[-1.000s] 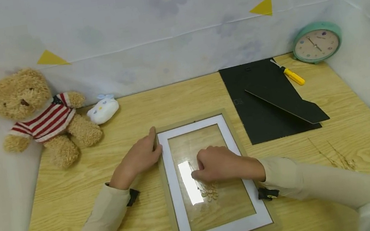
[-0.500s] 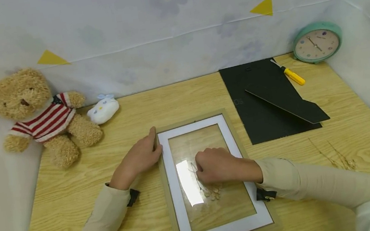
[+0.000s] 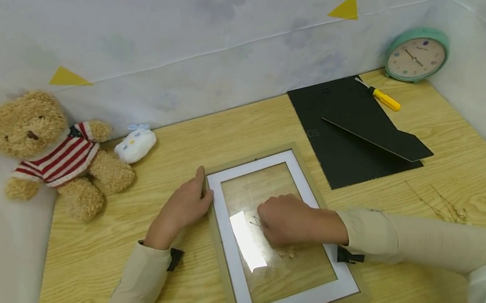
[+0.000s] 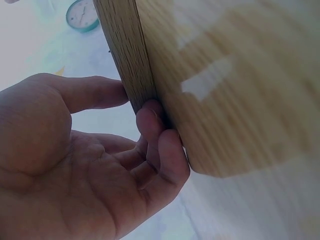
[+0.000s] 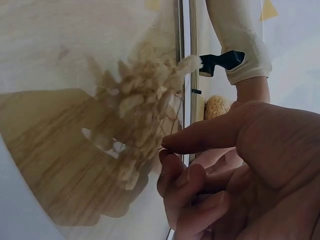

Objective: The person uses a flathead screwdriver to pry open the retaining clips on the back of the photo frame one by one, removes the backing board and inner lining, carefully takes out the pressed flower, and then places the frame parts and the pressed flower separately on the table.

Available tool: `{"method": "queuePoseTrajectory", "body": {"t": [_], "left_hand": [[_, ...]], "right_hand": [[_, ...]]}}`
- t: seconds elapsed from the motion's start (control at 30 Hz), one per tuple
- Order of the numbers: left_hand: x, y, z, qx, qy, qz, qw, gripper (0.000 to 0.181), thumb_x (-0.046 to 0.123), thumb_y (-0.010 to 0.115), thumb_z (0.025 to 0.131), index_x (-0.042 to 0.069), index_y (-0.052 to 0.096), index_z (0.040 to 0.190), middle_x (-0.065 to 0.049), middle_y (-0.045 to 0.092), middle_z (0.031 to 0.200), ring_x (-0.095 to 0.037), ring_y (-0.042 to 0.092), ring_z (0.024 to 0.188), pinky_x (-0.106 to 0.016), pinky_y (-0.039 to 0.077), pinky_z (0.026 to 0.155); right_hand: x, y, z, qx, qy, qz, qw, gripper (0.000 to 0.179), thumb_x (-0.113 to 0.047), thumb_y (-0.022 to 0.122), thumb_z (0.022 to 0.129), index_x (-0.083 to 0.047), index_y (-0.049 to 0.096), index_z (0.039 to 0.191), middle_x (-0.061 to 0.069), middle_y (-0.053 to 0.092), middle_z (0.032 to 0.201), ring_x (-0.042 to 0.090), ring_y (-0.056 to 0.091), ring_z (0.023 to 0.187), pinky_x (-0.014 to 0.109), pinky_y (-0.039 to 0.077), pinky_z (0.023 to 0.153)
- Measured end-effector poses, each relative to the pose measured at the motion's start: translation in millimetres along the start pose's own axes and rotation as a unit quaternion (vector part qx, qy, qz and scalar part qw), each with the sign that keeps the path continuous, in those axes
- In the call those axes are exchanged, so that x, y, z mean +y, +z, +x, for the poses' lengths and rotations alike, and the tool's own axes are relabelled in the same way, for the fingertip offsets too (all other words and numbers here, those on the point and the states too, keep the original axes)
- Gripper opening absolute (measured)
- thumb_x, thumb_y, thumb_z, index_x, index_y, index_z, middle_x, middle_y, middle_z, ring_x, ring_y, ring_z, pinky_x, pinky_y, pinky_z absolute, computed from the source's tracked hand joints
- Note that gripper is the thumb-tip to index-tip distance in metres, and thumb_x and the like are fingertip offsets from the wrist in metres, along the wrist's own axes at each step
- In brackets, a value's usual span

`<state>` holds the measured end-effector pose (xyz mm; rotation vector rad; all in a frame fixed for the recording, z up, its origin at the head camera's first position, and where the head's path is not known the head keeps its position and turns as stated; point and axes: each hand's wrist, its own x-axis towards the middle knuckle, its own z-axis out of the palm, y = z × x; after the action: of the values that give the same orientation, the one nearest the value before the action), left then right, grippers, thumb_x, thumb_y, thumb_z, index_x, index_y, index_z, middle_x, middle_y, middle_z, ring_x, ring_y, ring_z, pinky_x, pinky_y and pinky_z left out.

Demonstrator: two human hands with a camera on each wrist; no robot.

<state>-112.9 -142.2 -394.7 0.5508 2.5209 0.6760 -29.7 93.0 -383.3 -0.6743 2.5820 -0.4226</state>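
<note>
My left hand (image 3: 179, 213) holds the upper left corner of a wooden picture frame (image 3: 222, 256) that lies on the table. In the left wrist view its thumb and curled fingers touch the frame's wooden edge (image 4: 120, 40). Inside the frame, a white mat (image 3: 243, 294) borders a clear, shiny pane (image 3: 288, 281). Over the pane, my right hand (image 3: 289, 221) pinches a small bunch of dried flowers (image 5: 142, 100) by its thin stems between thumb and finger. From the head, that hand covers most of the bunch; whether the flowers touch the pane I cannot tell.
A black backing board (image 3: 318, 162) with its stand leg raised lies at the back right, a yellow-handled screwdriver (image 3: 385, 99) by it. More dried sprigs (image 3: 451, 208) lie near my right forearm. A green clock (image 3: 417, 57), teddy bear (image 3: 62, 160) and white plush (image 3: 136, 144) line the back.
My right hand has shifted slightly toward me and to the right over the pane, hiding more of the dried flowers, whose stems have turned. The left hand and the frame stay in place.
</note>
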Motion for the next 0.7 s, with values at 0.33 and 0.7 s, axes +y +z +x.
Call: {"method": "queuePoseTrajectory", "body": {"t": [0.33, 0.7], "left_hand": [[-0.3, 1.8, 0.7, 0.002, 0.002, 0.003, 1.0, 0.07, 0.021, 0.045, 0.105, -0.011, 0.009, 0.156, -0.029, 0.037, 0.152, -0.03, 0.056, 0.103, -0.044, 0.043, 0.09], [0.8, -0.3, -0.7, 0.0, 0.002, 0.003, 1.0, 0.071, 0.022, 0.045, 0.105, -0.011, 0.008, 0.155, -0.029, 0.039, 0.151, -0.027, 0.058, 0.092, -0.043, 0.044, 0.087]], "right_hand": [[-2.1, -0.1, -1.6, -0.023, -0.017, 0.012, 0.9995, 0.046, -0.001, 0.056, 0.085, -0.021, 0.03, 0.053, -0.01, 0.016, 0.052, 0.008, 0.016, 0.049, 0.024, 0.019, 0.041], [20.6, -23.0, -19.6, -0.033, 0.01, 0.143, 0.9892, 0.045, 0.003, 0.051, 0.08, -0.022, 0.026, 0.053, -0.011, 0.013, 0.054, 0.008, 0.011, 0.051, 0.025, 0.017, 0.047]]}}
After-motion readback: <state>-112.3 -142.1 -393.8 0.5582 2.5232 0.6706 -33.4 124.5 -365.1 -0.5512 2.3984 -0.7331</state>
